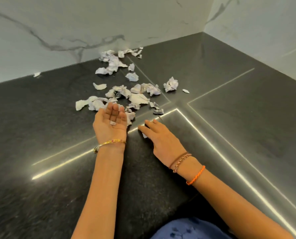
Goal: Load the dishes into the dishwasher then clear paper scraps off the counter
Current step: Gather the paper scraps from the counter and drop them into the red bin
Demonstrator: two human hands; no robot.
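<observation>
On the dark surface (40, 118), against the marble wall (57, 23), paper scraps (126, 94) lie in a loose band whose long axis runs from 12 o'clock down toward 6 o'clock. At its near end the left hand (110, 123) is palm up, fingers relaxed, with one small scrap (112, 122) resting on it. Just beside, at 3 o'clock, the right hand (159, 137) lies palm down, fingers spread, touching another scrap (144, 135). Bright metal strips (212, 147) cross the surface.

crumpled white paper scraps (126, 90) strewn on dark counter (40, 118), trailing back to the marble wall
</observation>
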